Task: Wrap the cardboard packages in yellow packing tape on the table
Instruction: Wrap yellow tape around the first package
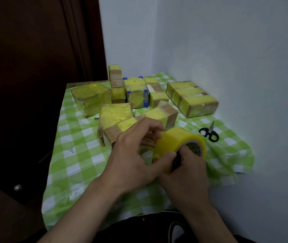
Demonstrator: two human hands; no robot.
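- The left hand point(132, 155) lay over the left side of the yellow tape roll point(173, 141). Its fingers point(150, 128) were bent around the roll's far edge and its thumb rested on the near face. Whether the tips pinched a loose tape end could not be told.
- The right hand point(187, 171) grasped the roll from the right, with fingers point(186, 151) curled into its cardboard core.
- The roll was held just above the worktop point(80, 155), which had a green checked cloth over it. It was against a partly taped cardboard package point(113, 133).
- More taped packages stood behind: a large one point(91, 98) at the left, an upright one point(116, 83), and a wide block point(192, 99) at the right.
- Black scissors point(209, 133) lay on the cloth just right of the roll.
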